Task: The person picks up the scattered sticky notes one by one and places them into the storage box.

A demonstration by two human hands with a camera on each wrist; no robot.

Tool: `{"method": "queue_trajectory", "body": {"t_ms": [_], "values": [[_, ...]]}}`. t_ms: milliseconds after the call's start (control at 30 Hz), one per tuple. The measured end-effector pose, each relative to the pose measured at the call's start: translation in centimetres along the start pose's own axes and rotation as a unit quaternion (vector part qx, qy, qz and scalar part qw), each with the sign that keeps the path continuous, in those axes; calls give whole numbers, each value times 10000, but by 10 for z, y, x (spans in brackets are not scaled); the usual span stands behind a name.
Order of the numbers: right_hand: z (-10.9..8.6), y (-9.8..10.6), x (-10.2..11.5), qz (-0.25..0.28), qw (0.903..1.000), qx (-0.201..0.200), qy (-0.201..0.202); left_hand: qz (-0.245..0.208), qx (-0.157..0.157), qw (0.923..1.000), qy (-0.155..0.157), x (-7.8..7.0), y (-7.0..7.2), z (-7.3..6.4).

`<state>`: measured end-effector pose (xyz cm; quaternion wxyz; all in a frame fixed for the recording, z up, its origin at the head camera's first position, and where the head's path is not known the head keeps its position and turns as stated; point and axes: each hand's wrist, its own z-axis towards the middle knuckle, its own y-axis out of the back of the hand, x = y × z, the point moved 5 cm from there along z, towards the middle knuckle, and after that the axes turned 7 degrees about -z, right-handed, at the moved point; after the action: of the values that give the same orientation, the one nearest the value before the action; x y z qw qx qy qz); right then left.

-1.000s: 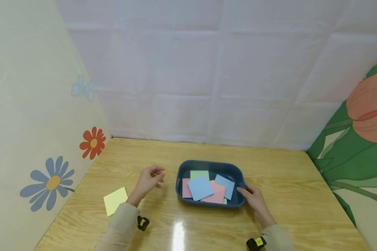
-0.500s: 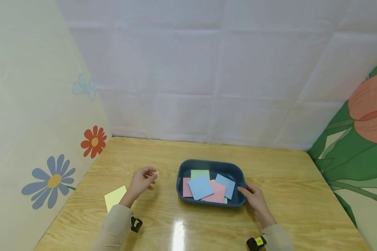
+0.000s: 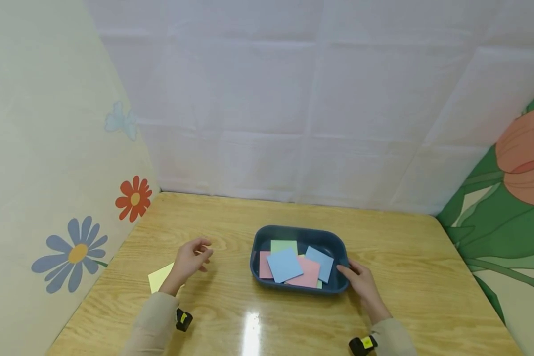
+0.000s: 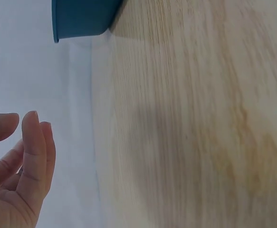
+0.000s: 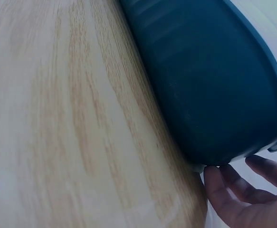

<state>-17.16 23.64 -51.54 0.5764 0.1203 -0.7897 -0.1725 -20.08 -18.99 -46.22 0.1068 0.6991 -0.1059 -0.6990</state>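
Note:
A dark blue plastic bin (image 3: 300, 289) stands on the table in the head view, with blue, pink and green square sticky notes (image 3: 285, 265) lying overlapped inside. My right hand (image 3: 361, 283) holds the bin's right end, thumb over the rim. In the right wrist view, its fingers (image 5: 217, 187) press the outside of the end wall. My left hand (image 3: 188, 261) hovers left of the bin, holding nothing, fingers loosely bent; its thumb (image 4: 0, 127) and fingers stand apart in the left wrist view. Partly behind the left wrist lies a yellow sticky note (image 3: 160, 277).
The wooden table (image 3: 409, 247) meets a creased white cloth backdrop (image 3: 267, 123) at the back. Flower-printed panels (image 3: 40, 173) rise at both sides. Light glares on the table near its front. Black wrist cameras (image 3: 184, 320) hang at both sleeves.
My left hand has moved left, away from the bin and toward the yellow sticky note, covering more of it. The right hand and bin have stayed put.

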Motion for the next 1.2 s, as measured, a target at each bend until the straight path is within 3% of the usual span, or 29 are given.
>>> {"method": "queue_trajectory", "body": {"t_ms": [767,1200], "values": [[0,0,-3,122,9999,-29,-53,145,-151,9986,493,25,32,-10],[1,0,-2,139,9999,-38,-37,175,-266,9972,675,31,48,-16]]}}
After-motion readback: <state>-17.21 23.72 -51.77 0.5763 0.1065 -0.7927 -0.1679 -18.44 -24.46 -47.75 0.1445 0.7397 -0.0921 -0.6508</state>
